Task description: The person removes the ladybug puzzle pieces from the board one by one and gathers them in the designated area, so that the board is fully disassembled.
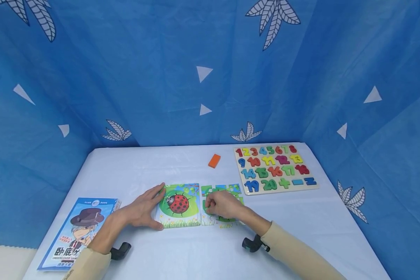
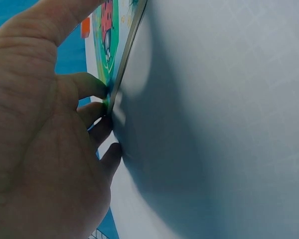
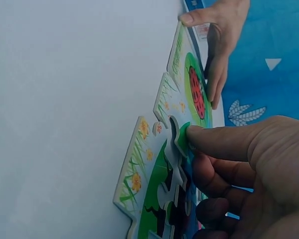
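A square ladybug picture board lies flat on the table. My left hand is spread along its left edge, thumb by the lower corner and fingers at the upper one. In the left wrist view, fingertips touch the board's rim. Just right of the board, several jigsaw puzzle pieces are laid out in a matching ladybug picture, with gaps between some. My right hand is over them. Between thumb and forefinger it pinches a green puzzle piece, slightly tilted above its neighbours; the right wrist view shows this best.
An orange block lies behind the puzzle. At the back right is a wooden number board with coloured numerals. A blue game box stands at the front left, beside the left forearm. Blue patterned cloth surrounds the white table.
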Tool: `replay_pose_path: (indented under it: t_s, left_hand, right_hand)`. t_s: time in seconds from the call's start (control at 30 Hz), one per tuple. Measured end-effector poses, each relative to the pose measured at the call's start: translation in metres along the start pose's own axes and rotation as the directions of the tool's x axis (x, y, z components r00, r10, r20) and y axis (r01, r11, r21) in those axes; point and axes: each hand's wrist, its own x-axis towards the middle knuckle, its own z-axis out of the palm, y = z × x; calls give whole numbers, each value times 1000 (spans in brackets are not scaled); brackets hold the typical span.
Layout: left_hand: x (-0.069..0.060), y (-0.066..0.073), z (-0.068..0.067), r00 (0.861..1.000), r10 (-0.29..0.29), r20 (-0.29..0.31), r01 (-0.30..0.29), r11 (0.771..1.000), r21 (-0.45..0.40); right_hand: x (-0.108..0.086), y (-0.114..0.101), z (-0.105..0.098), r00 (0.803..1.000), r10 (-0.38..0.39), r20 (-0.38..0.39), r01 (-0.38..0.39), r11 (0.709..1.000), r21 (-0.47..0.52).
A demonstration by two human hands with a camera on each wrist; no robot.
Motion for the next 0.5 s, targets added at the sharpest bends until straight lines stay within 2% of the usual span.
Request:
replay_pose_path:
  t_s: [0.5]
  left_hand:
    - [0,-2,0,1000,-6,5,6,1000,-6]
  right_hand:
    - [-4,-3,1,999,-13,-31,12,999,-41]
